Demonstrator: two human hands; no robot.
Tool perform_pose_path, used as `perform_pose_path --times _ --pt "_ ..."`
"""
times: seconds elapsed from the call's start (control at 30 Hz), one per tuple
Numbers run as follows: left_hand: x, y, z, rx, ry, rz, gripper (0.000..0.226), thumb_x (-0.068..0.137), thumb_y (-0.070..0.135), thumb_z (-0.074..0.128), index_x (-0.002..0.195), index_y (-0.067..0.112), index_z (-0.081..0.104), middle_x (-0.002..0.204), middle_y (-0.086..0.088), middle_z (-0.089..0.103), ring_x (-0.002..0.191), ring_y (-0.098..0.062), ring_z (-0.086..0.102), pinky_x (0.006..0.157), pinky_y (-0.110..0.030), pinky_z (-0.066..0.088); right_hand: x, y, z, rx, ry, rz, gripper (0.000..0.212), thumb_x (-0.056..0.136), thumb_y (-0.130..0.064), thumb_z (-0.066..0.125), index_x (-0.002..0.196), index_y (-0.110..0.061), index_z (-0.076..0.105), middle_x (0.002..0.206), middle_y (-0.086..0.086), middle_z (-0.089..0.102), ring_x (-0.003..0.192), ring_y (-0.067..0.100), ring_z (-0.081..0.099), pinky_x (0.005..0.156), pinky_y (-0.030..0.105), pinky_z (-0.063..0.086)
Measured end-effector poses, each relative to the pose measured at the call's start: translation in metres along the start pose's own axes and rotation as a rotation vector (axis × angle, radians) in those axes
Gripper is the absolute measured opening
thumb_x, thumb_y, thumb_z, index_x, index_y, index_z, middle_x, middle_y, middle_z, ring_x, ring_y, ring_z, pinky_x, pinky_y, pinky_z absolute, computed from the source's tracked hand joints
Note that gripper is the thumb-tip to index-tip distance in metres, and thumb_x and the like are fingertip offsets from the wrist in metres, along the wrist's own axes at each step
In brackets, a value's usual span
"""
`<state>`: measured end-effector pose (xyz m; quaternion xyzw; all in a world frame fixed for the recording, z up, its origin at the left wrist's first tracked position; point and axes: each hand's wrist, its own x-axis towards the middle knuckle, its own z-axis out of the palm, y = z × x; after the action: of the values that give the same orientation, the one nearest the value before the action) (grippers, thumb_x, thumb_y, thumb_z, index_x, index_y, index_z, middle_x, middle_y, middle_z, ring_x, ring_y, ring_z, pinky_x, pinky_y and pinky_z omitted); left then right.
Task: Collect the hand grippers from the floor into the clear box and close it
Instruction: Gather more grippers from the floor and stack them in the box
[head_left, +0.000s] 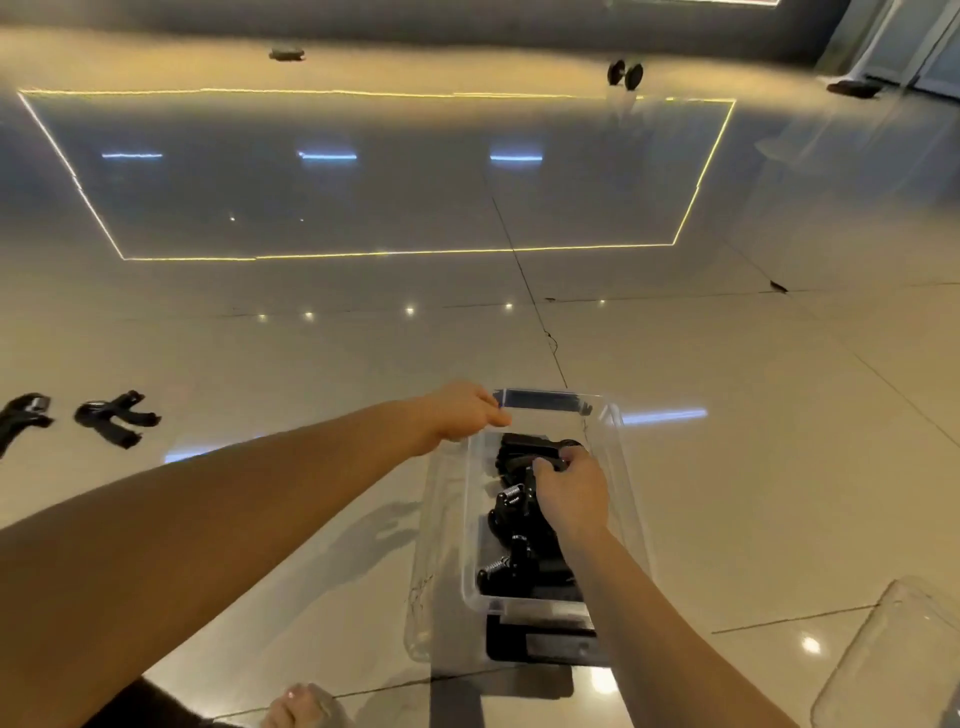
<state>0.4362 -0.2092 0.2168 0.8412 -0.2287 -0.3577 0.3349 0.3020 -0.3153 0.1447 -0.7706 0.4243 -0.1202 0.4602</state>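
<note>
A clear plastic box (631, 483) stands open on the glossy tiled floor in front of me. Several black hand grippers (511, 558) with steel springs lie piled inside it. My right hand (571, 491) is down in the box, fingers closed on a black hand gripper (524, 452) near the far end. My left hand (462, 415) holds the box's far left rim. Two more black hand grippers lie on the floor to the left: one (117, 418) nearer the box, another (23, 415) at the frame's edge. The clear lid (893, 660) lies at the lower right.
A black dumbbell (625, 74) stands far back on the floor, and a small dark object (285, 53) lies further left. A dark item (854, 88) sits by the doorway at the top right. My bare foot (293, 706) shows at the bottom edge.
</note>
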Motion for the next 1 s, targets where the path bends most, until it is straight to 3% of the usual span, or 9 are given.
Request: perform_pose_path --times 0.07,0.17,0.3,0.4,0.47,0.53,0.63,0.9,1.0 --pt "-0.032 -0.004 -0.035 -0.013 0.094 0.014 0.030 0.095 0.026 0.066 0.122 0.014 0.065 0.116 -0.005 0.062 0.112 -0.023 0.057 0.097 -0.036 0.048 -0.015 -0.032 0.007 -0.009 -0.026 -0.109 0.032 0.096 -0.029 0.060 0.124 -0.013 0.059 0.108 0.005 0.066 0.089 0.016 0.065 0.083 0.034 0.051" --pt "-0.087 -0.018 -0.087 -0.055 0.228 -0.002 0.017 0.092 0.026 0.072 0.107 0.018 0.067 0.109 -0.006 0.065 0.099 -0.019 0.059 0.084 -0.031 0.050 -0.042 -0.078 0.019 -0.022 -0.070 -0.233 0.037 0.096 -0.039 0.061 0.124 -0.015 0.058 0.118 0.006 0.062 0.085 0.011 0.060 0.075 0.030 0.047" --pt "-0.169 -0.045 -0.151 -0.126 0.372 -0.008 0.014 0.090 0.025 0.073 0.100 0.016 0.069 0.108 -0.010 0.069 0.090 -0.017 0.062 0.081 -0.030 0.052 -0.088 -0.135 0.042 -0.057 -0.173 -0.360 0.051 0.098 -0.038 0.062 0.141 -0.015 0.051 0.141 0.002 0.050 0.098 0.007 0.052 0.076 0.016 0.037" --pt "-0.239 -0.077 -0.190 -0.146 0.493 -0.036 0.022 0.091 0.026 0.073 0.107 0.011 0.072 0.112 -0.011 0.072 0.095 -0.018 0.068 0.080 -0.030 0.056 -0.131 -0.172 0.073 -0.043 -0.223 -0.455 0.050 0.095 -0.039 0.065 0.134 -0.009 0.058 0.136 0.010 0.058 0.119 0.026 0.058 0.088 0.026 0.041" --pt "-0.287 -0.099 -0.209 -0.143 0.567 -0.072 0.025 0.092 0.026 0.071 0.111 0.009 0.071 0.110 -0.011 0.072 0.100 -0.020 0.069 0.081 -0.031 0.057 -0.164 -0.191 0.099 -0.037 -0.272 -0.500 0.049 0.088 -0.046 0.065 0.120 -0.008 0.066 0.122 0.015 0.066 0.114 0.033 0.061 0.090 0.032 0.044" --pt "-0.335 -0.126 -0.222 -0.124 0.612 -0.114 0.029 0.094 0.026 0.069 0.117 0.008 0.069 0.111 -0.010 0.071 0.103 -0.022 0.069 0.083 -0.031 0.056 -0.199 -0.202 0.128 -0.013 -0.340 -0.540 0.046 0.084 -0.046 0.064 0.110 -0.008 0.068 0.113 0.014 0.068 0.108 0.032 0.063 0.087 0.031 0.044" --pt "-0.396 -0.174 -0.240 -0.074 0.632 -0.180 0.031 0.096 0.027 0.065 0.121 0.008 0.067 0.112 -0.008 0.070 0.103 -0.020 0.068 0.081 -0.028 0.055 -0.250 -0.212 0.168 -0.020 -0.480 -0.604 0.030 0.092 -0.033 0.067 0.109 -0.009 0.067 0.113 0.010 0.065 0.106 0.027 0.061 0.083 0.027 0.040" --pt "-0.511 -0.353 -0.265 -0.175 0.758 -0.357 0.027 0.098 0.027 0.062 0.120 0.011 0.067 0.111 -0.005 0.069 0.103 -0.018 0.066 0.086 -0.032 0.056 -0.350 -0.236 0.312 -0.205 -0.786 -0.728 0.032 0.098 -0.033 0.061 0.122 -0.012 0.060 0.120 0.003 0.058 0.101 0.017 0.055 0.087 0.037 0.050" --pt "-0.536 -0.430 -0.260 -0.267 0.819 -0.450 0.027 0.097 0.028 0.062 0.120 0.013 0.065 0.111 -0.004 0.068 0.102 -0.017 0.065 0.086 -0.033 0.056 -0.381 -0.238 0.369 -0.263 -0.877 -0.749 0.030 0.098 -0.034 0.062 0.120 -0.014 0.060 0.126 0.005 0.058 0.102 0.019 0.057 0.081 0.034 0.048"
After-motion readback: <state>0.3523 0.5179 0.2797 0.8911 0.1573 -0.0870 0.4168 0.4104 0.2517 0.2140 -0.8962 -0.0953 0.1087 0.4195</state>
